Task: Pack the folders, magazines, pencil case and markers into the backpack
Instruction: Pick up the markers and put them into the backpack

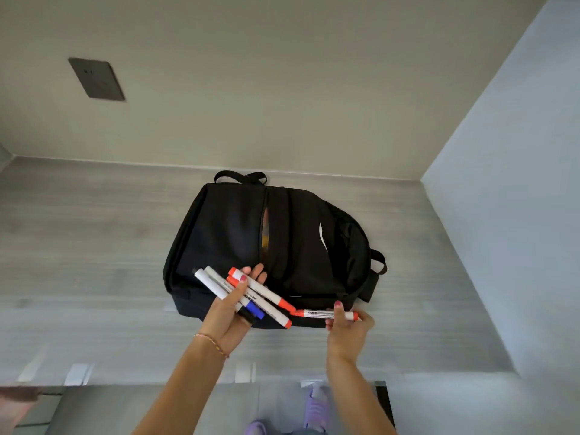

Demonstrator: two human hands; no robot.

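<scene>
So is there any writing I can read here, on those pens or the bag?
None can be read.
Single marker in the right hand: a dark printed label, too blurred to read.
Bundle of markers in the left hand: dark print on two barrels, too small and blurred.
Backpack: no lettering visible.
Wall plate: no readable marks.

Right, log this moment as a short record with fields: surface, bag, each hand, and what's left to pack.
surface: grey table, wall behind
backpack: black, lying flat, main zip partly open, something coloured showing inside
left hand: grips a bundle of markers, about five, with orange, blue and black caps
right hand: pinches a single orange marker at the bag's near edge
left to pack: the markers; none in the bag yet
other: dark wall plate; purple shoes below
</scene>
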